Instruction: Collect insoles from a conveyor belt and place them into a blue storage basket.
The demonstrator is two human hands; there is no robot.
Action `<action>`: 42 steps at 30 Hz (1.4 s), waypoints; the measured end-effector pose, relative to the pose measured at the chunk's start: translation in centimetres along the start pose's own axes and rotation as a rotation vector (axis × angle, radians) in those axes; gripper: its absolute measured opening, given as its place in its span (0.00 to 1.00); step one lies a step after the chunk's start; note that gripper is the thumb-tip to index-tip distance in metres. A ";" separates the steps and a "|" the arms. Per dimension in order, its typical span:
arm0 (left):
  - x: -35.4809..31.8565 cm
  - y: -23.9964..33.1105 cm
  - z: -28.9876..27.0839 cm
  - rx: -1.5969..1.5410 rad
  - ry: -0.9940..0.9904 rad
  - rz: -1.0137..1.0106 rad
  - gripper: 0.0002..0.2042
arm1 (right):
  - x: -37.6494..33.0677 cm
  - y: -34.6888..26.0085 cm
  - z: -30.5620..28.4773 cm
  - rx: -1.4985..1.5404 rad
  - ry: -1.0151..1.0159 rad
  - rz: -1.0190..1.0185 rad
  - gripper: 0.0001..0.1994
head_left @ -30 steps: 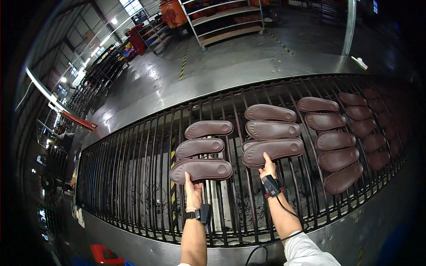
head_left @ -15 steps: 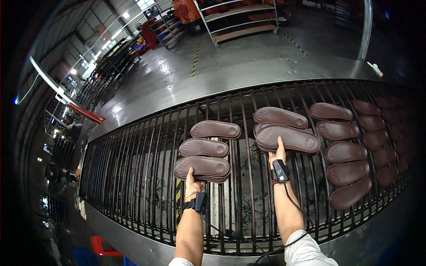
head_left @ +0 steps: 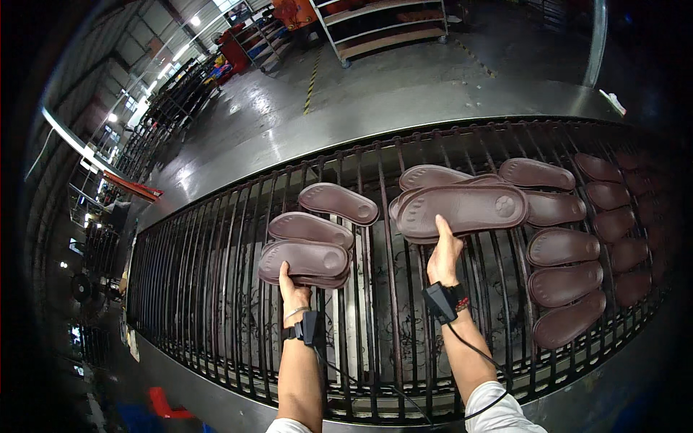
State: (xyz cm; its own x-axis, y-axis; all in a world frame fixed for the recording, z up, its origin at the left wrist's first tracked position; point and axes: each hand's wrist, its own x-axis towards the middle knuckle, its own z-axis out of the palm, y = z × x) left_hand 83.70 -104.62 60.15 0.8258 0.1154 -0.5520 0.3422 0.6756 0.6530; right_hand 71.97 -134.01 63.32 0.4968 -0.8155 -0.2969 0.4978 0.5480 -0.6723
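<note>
Brown shoe soles with toe dimples and a round heel mark lie on a rack of dark metal bars (head_left: 238, 289). My left hand (head_left: 294, 294) grips a small stack of soles (head_left: 307, 260), thumb on top and fingers underneath. Just beyond it are a second sole (head_left: 312, 229) and a third sole (head_left: 338, 203). In my right hand (head_left: 445, 258) is another stack of soles (head_left: 462, 209), its thumb pressing the top one by the near edge. That stack partly covers a sole behind it (head_left: 429, 176) and the tip of one to its right (head_left: 556, 208).
More soles (head_left: 564, 247) lie in columns to the right, fading into shadow. A metal ledge (head_left: 332, 137) borders the rack's far side. Beyond stand a wheeled shelf cart (head_left: 390, 32) and a metal post (head_left: 596, 43). Black cables (head_left: 480, 350) trail from both wrist devices (head_left: 442, 302).
My right hand's stack has come up closer and now overlaps a sole in the column to its right. The left stack has shifted left, with the soles behind it slightly turned.
</note>
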 end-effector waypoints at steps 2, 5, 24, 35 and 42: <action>-2.4 0.0 -1.4 0.113 -0.015 -0.031 0.25 | 3.3 -0.7 0.5 0.015 0.015 -0.020 0.20; -4.7 0.8 -2.3 0.032 -0.042 0.002 0.25 | 8.6 -0.4 0.7 -0.072 0.179 0.158 0.23; 4.2 -0.8 2.2 -0.047 -0.102 -0.018 0.26 | 10.9 2.1 2.4 -0.120 -0.328 -0.007 0.19; 7.5 -0.8 8.6 0.257 -0.405 -0.020 0.21 | 10.4 11.0 10.7 -0.639 -0.931 0.453 0.35; 7.3 -0.7 5.3 0.381 -0.376 0.038 0.30 | 6.6 11.5 7.5 -0.361 -0.985 0.618 0.34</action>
State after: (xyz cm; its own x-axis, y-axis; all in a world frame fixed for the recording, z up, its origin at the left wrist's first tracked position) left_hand 91.80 -108.12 58.41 0.9204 -0.1815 -0.3462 0.3897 0.3563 0.8493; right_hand 86.31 -131.67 58.69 0.9852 0.1410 -0.0979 -0.1625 0.5828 -0.7962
